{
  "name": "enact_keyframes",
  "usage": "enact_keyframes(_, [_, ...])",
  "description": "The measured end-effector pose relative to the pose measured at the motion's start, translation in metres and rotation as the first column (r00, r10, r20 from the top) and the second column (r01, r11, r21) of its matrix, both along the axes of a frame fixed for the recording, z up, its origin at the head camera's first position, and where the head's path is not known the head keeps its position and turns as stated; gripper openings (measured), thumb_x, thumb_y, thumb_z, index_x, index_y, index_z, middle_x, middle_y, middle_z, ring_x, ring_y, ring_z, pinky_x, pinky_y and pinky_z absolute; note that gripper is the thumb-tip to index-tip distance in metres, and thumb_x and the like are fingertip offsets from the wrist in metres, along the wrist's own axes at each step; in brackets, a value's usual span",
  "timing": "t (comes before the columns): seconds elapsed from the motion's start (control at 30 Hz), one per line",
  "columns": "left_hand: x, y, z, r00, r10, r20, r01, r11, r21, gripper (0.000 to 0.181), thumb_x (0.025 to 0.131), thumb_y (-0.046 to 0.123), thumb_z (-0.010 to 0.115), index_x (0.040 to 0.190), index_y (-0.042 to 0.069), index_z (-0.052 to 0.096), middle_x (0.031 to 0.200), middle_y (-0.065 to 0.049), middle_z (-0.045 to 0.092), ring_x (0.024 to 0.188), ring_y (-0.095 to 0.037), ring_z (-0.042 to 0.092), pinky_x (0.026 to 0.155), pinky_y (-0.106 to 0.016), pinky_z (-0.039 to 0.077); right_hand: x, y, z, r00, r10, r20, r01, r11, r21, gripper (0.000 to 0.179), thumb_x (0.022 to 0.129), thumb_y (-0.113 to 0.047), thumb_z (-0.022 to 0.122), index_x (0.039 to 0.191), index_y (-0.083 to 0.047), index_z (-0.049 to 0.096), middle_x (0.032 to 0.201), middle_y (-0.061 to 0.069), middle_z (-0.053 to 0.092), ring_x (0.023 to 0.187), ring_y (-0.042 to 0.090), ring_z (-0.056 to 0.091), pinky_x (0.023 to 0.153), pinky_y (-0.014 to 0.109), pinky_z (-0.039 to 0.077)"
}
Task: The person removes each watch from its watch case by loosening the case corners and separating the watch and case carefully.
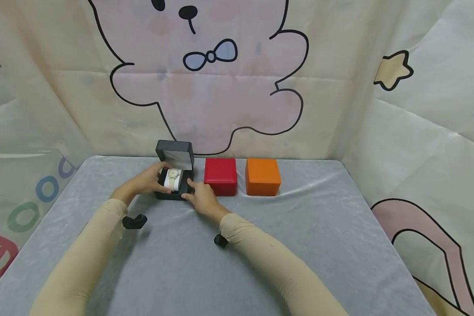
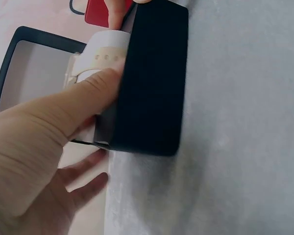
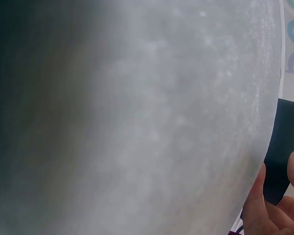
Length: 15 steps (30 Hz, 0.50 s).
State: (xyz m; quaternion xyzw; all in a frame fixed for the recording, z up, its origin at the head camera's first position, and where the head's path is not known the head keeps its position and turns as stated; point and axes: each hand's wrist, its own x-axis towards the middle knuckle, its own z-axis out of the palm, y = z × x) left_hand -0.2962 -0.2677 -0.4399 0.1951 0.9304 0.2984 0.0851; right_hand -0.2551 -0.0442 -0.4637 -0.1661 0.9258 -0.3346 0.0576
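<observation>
A dark watch box (image 1: 170, 196) stands at the back left of the table, its lid (image 1: 175, 146) raised. Inside sits a pale-strapped watch (image 1: 173, 174) wrapped round a white cushion (image 2: 108, 39). From the left, my left hand (image 1: 147, 179) pinches the cushion, the thumb lying over the strap in the left wrist view. My right hand (image 1: 204, 199) holds the box at its front right corner, with one finger inside the wall and the thumb outside. Only part of this hand and the dark box shows at the edge of the right wrist view.
Right of the watch box stands a closed red box (image 1: 220, 176), and beyond it a closed orange box (image 1: 263, 176). A grey cloth covers the table (image 1: 332, 245). Printed curtains (image 1: 332, 87) hang behind and on both sides.
</observation>
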Motion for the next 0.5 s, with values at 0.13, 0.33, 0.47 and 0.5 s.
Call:
enact_keyframes(0.13, [0.0026, -0.0026, -0.0015, 1.0, 0.015, -0.003, -0.015, 0.999, 0.04, 0.08, 0.078, 0.021, 0.089, 0.141, -0.002, 0.046, 0.146, -0.028, 0.05, 0.138, -0.051, 0.043, 0.114, -0.067, 0.032, 0.0001, -0.0008, -0.0007, 1.0, -0.006, -0.003, 0.006, 1.0, 0.006, 0.063, 0.093, -0.033, 0.074, 0.149, -0.015, 0.051, 0.149, 0.005, 0.056, 0.102, 0.015, 0.062, 0.091, 0.032, 0.054])
enact_keyframes(0.33, [0.0045, -0.0062, -0.0039, 0.999, 0.037, 0.006, -0.037, 0.997, 0.07, 0.082, 0.079, 0.022, 0.088, 0.145, 0.0, 0.044, 0.149, -0.029, 0.048, 0.139, -0.052, 0.042, 0.114, -0.069, 0.031, 0.0001, -0.0011, -0.0012, 1.0, -0.003, 0.004, 0.003, 1.0, 0.006, 0.063, 0.093, -0.033, 0.074, 0.149, -0.016, 0.05, 0.149, 0.004, 0.056, 0.103, 0.014, 0.063, 0.093, 0.031, 0.054])
enact_keyframes(0.47, [0.0063, -0.0086, -0.0021, 0.998, 0.061, 0.012, -0.061, 0.994, 0.085, 0.084, 0.082, 0.025, 0.086, 0.15, 0.003, 0.042, 0.148, -0.026, 0.048, 0.134, -0.048, 0.046, 0.109, -0.066, 0.039, -0.0006, -0.0006, -0.0011, 1.0, -0.004, 0.01, 0.004, 1.0, 0.01, 0.064, 0.093, -0.033, 0.074, 0.149, -0.016, 0.05, 0.147, 0.006, 0.058, 0.091, 0.014, 0.058, 0.085, 0.028, 0.052])
enact_keyframes(0.5, [0.0069, -0.0091, -0.0008, 0.998, 0.063, 0.01, -0.064, 0.994, 0.094, 0.084, 0.082, 0.025, 0.085, 0.15, 0.004, 0.041, 0.147, -0.026, 0.048, 0.132, -0.047, 0.047, 0.108, -0.066, 0.04, -0.001, -0.0003, -0.001, 1.0, -0.006, 0.01, 0.006, 1.0, 0.011, 0.064, 0.093, -0.033, 0.074, 0.15, -0.016, 0.05, 0.147, 0.007, 0.058, 0.087, 0.014, 0.056, 0.083, 0.027, 0.051])
